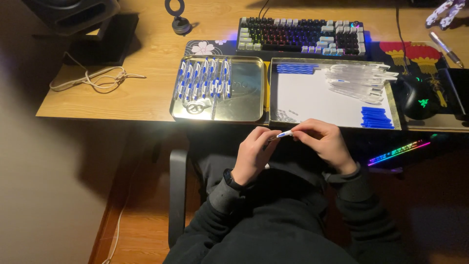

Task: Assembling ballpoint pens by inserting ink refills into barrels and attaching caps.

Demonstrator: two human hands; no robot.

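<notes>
Holding one white-and-blue pen (283, 134) together, the left hand (254, 154) and the right hand (325, 142) both gripped it just below the tabletop (141, 95), near the tray (254, 105) of finished pens.

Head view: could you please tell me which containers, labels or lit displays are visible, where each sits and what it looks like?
Metal tin lid: desk centre-left, rectangular, gold, embossed mark, holds blue-white pens.
White tray: right of it, rectangular, holds pen parts.
Keyboard: behind the trays, rainbow-lit keys.
Mouse: far right, black, green glowing emblem.
No screens visible.
</notes>
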